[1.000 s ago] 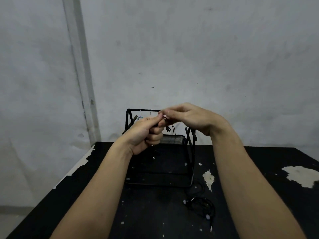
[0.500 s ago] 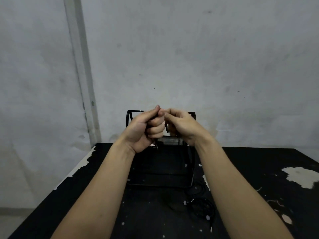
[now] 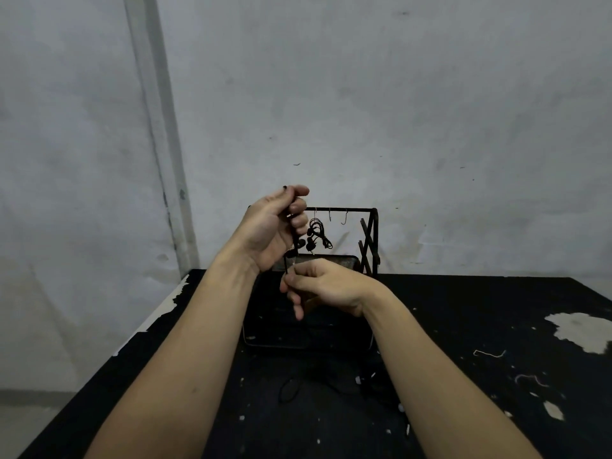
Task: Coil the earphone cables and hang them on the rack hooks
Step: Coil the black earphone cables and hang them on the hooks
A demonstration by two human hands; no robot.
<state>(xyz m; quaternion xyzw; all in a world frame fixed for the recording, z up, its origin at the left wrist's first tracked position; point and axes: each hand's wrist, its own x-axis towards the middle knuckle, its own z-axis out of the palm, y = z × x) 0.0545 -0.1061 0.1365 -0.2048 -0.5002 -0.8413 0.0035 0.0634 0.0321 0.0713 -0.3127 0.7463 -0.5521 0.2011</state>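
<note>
My left hand [image 3: 273, 231] is raised in front of the black wire rack [image 3: 370, 240], fingers curled around a black earphone cable [image 3: 293, 241] that runs down from it. Below it, my right hand [image 3: 326, 286] pinches the lower part of the same cable. A coiled black earphone set [image 3: 317, 235] hangs from the leftmost hook on the rack's top bar. Two empty hooks [image 3: 344, 217] hang to its right. More black earphones [image 3: 374, 385] lie on the table between my forearms.
The black table [image 3: 463, 326] has chipped pale patches and bits of string [image 3: 490, 353] on the right. A grey wall stands close behind the rack. The table's left edge [image 3: 159, 313] drops off to the floor.
My hands were together at the rack's top bar. Now they have parted: the left rose a little, the right dropped down, stretching the cable between them. The hung earphone set is now visible.
</note>
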